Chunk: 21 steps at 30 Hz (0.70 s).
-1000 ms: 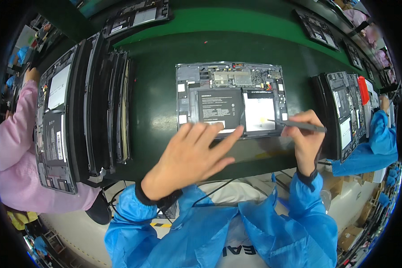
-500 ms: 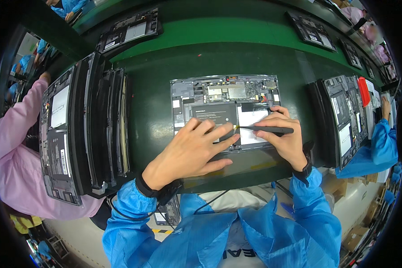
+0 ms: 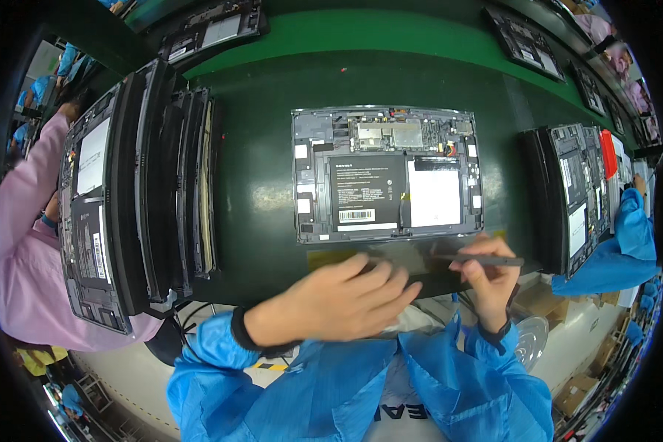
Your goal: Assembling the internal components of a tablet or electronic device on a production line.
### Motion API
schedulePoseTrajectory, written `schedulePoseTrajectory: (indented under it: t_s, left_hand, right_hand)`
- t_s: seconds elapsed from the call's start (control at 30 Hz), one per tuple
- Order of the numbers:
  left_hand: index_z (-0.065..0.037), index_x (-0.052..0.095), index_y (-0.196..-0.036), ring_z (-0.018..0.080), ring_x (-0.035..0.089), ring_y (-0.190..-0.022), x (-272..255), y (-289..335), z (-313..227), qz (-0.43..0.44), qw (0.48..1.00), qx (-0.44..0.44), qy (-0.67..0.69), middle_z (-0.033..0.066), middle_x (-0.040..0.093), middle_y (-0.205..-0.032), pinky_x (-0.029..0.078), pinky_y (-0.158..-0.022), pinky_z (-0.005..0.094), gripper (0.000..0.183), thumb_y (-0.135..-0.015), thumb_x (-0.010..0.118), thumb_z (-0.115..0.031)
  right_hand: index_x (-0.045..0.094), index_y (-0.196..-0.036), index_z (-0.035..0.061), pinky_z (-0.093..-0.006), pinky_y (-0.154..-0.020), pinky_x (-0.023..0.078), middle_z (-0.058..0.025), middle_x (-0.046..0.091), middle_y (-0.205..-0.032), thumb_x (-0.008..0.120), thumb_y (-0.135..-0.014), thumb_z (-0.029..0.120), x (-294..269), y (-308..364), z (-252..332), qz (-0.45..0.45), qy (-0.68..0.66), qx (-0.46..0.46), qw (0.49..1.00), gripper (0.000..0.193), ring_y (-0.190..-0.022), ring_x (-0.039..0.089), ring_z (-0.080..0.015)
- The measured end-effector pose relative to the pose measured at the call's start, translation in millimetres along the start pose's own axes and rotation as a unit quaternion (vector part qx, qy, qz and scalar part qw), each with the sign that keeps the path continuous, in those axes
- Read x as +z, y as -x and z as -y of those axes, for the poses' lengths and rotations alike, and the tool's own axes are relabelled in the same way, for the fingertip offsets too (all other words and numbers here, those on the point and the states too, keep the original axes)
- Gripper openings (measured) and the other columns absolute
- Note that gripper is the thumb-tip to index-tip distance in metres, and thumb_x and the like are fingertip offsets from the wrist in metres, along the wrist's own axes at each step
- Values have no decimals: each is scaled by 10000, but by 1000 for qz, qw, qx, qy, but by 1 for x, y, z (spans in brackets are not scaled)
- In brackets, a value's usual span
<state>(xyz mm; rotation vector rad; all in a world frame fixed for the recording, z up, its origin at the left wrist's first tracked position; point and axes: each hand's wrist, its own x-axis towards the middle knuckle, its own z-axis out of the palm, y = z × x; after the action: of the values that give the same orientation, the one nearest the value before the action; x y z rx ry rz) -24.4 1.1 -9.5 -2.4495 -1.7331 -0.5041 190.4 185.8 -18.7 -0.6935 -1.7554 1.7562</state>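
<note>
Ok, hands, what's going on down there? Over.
Left hand empty, fingers spread, off the opened tablet. Right hand pinching a thin dark tool at the tablet's near edge. Nothing in the way.

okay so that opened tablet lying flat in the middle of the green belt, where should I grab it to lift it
Probably by the two short sides of the opened tablet, one hand from the left, one from the right. It lies flat with its circuit boards and battery exposed upward, so fingers belong on the frame's rim. Both side edges are free of neighbouring stacks.

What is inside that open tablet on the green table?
Inside the open tablet are a black battery, a white panel and a small circuit board. Whatever lies under those parts is covered.
</note>
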Motion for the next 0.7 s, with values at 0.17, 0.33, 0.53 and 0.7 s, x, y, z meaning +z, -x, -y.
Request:
schedulePoseTrajectory:
  t_s: [0.17, 0.33, 0.53, 0.7]
  left_hand:
    - [-140, 688, -1370, 243, 621, -1193, 0, 45, -24, 36, 984, -176, -11, 90, 660, -1369, 482, -928, 386, 555, -922, 696, -468]
    - [-212, 708, -1381, 263, 626, -1153, 20, 60, -35, 35, 970, -239, -16, 50, 644, -1423, 474, -941, 442, 625, -854, 731, -546]
    - [-242, 690, -1419, 255, 608, -1127, 24, 57, -37, 30, 971, -235, -24, 43, 638, -1391, 474, -936, 452, 619, -880, 713, -544]
    - [-246, 681, -1432, 248, 591, -1135, 22, 56, -37, 35, 972, -232, -25, 48, 638, -1374, 469, -949, 455, 625, -884, 712, -544]
  right_hand:
    - [765, -988, -11, -310, -650, 493, -113, 727, -854, 860, -826, 12, 28, 15, -15, 27, 140, -35, 989, 189, -718, 642, -188]
    - [758, -988, -7, -316, -615, 486, -108, 721, -814, 854, -826, 1, 46, 9, -11, 85, 233, -70, 966, 188, -687, 640, -215]
    - [760, -1008, -2, -318, -611, 497, -108, 727, -824, 846, -822, -15, 55, 15, -9, 91, 258, -106, 956, 205, -684, 645, -217]
    - [772, -1076, -3, -316, -590, 499, -111, 725, -833, 824, -812, -45, 65, 21, -2, 74, 284, -107, 950, 273, -659, 637, -223]
